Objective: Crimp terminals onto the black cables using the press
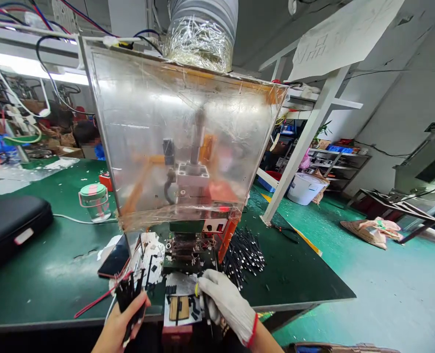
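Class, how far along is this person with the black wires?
Done: a loose heap of black wires lies beside the press. In hand: the gloved right hand pinches a single wire; the left hand grips a bundle. Left: that bundle, it seems.

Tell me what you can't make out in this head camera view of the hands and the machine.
Head view:
- Press parts behind the clear plastic guard: blurred by its scratches and glare.
- Whatever the gloved right hand may be gripping: hidden by its fingers.
- Single pieces in the bundle of black pieces: partly hidden by the bare left hand.
- Black case: cut off by the left edge.
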Demonstrator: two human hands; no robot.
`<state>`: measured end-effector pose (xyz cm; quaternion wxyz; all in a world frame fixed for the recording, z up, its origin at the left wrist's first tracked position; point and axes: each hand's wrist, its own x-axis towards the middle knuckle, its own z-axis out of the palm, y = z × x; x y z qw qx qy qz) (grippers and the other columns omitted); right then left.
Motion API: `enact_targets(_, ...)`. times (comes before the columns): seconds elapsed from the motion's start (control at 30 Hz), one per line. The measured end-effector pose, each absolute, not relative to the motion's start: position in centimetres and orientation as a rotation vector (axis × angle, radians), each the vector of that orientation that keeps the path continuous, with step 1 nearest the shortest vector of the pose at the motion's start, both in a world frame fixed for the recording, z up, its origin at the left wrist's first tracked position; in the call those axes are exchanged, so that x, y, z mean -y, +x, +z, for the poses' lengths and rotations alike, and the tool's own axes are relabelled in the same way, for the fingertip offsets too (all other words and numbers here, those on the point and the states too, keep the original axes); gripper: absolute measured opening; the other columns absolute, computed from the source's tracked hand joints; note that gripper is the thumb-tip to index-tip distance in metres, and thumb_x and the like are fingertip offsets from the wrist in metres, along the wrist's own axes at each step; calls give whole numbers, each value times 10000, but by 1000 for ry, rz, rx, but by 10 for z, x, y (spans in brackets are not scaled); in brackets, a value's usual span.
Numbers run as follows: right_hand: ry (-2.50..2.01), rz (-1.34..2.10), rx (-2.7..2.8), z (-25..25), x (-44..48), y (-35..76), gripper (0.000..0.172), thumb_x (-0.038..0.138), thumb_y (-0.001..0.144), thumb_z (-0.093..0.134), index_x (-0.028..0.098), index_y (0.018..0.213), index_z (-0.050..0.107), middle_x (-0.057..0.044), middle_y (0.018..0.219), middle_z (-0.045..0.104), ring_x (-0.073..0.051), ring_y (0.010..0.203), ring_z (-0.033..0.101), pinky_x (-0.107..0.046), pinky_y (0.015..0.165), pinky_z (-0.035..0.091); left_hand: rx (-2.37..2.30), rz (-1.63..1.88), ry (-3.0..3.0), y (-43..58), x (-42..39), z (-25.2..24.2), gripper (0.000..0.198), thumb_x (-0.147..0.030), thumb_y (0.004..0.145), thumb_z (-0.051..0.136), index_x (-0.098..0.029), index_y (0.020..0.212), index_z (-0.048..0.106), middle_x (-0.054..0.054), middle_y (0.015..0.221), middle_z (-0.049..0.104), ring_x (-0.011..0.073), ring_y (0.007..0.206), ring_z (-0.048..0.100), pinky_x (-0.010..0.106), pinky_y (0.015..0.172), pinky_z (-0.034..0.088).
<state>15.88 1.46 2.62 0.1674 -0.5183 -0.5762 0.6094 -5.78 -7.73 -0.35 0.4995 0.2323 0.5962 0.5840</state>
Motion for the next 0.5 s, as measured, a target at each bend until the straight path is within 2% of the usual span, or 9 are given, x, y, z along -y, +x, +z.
enact_targets(0.2,-1447,1824,1540,4,-41,114,291,380,868,440,144,754,564,35,499,557,-61,286,443,-150,288,313,-1479,1416,583,-59,85,-3,538,-681,574,732,-147,619,674,-59,435,464,41,387,321,181,418,261)
enact_targets(0.5,-1404,1915,1356,7,-52,109,293,329,883,435,133,718,577,21,465,555,-69,254,414,-162,248,272,-1437,1429,561,-62,87,-6,505,-636,564,764,-143,638,686,2,499,592,65,408,374,164,373,274)
